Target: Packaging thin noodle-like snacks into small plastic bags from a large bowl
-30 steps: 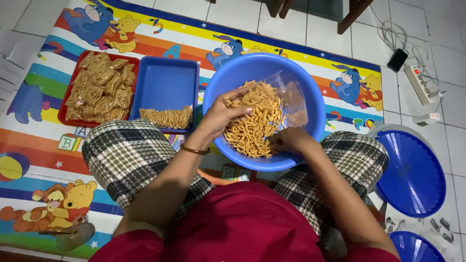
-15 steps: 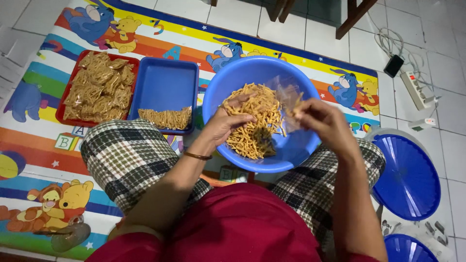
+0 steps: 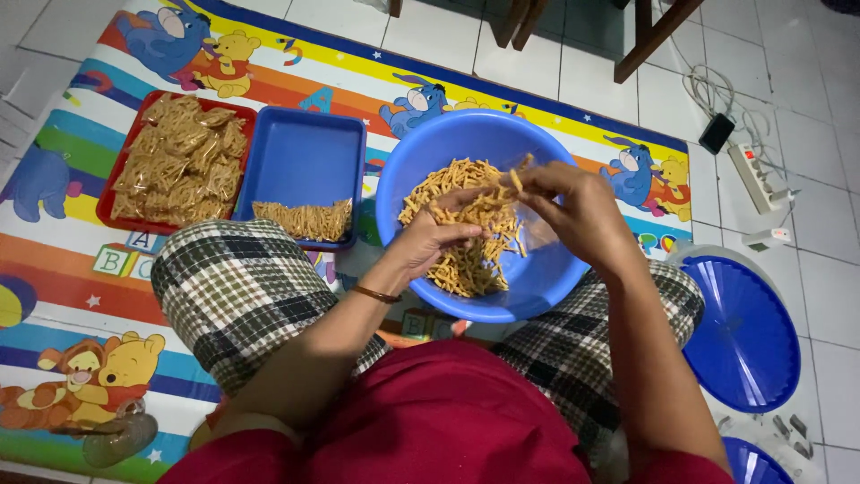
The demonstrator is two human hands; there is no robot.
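A round blue basin (image 3: pixel 421 170) rests between my knees, holding a heap of golden snack sticks (image 3: pixel 466 237). My left hand (image 3: pixel 430 242) hovers over the heap with a small clump of sticks pinched in its fingers. My right hand (image 3: pixel 573 211) is raised above the basin's right side, holding a small clear plastic bag (image 3: pixel 536 235) with a few sticks at its fingertips. The two hands nearly touch over the middle of the basin.
To the left on the cartoon play mat (image 3: pixel 81 269), a red tray (image 3: pixel 116 193) piled with packed snack bags and a blue tray (image 3: pixel 305 161) with a row of sticks. A blue round lid (image 3: pixel 743 332), a power strip (image 3: pixel 757 175), and chair legs (image 3: pixel 654 36).
My right hand lifted out of the snack heap and rose with the clear bag toward the left hand. My left hand gathered a pinch of sticks and moved to meet it.
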